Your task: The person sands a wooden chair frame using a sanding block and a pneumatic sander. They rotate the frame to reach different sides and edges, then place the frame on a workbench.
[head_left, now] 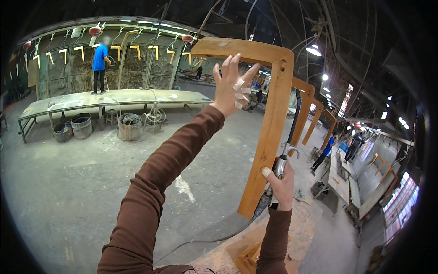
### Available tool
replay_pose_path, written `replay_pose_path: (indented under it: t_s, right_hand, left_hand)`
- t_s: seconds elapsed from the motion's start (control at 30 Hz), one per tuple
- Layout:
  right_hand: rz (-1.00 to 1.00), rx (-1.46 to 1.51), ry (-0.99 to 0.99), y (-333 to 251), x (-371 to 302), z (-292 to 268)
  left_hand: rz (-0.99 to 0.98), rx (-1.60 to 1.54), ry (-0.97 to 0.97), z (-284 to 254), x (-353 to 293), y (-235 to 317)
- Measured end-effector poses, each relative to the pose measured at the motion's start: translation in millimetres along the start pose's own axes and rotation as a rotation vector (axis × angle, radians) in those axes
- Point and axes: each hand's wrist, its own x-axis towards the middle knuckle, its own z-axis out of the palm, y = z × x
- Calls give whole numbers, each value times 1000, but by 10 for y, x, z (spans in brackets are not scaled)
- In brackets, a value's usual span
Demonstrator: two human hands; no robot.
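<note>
An L-shaped wooden frame piece [268, 123] hangs upright before me, its short arm across the top and its long arm running down. My left hand [231, 86] is raised with fingers spread, the fingertips at the lower edge of the top arm; whether they press on it I cannot tell. White tape strips cross the back of this hand. Wrapped in my right hand [284, 185] is a silver air gun [282, 162] with a long, bent black nozzle, held beside the long arm. The right thumb, with tape round it, rests at the wood's edge.
More wooden L-pieces [303, 114] hang in a row behind. A black hose [214, 239] trails from the gun toward the lower left. At far left, a person in blue [100, 59] stands on a long platform [137, 98] above several buckets [82, 125]. Workers [325, 150] stand beside benches at right.
</note>
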Motion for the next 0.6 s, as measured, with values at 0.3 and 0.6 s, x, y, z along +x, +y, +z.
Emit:
replay_pose_path:
  t_s: [0.3,0.6]
  right_hand:
    - [87,-32,181,27,-109,-9]
    - [-86,186,179,-1215,-66,408]
  left_hand:
    - [-527,-1352,-339,-61,-771,924]
    - [-796,-1249,-188,193,-867,1196]
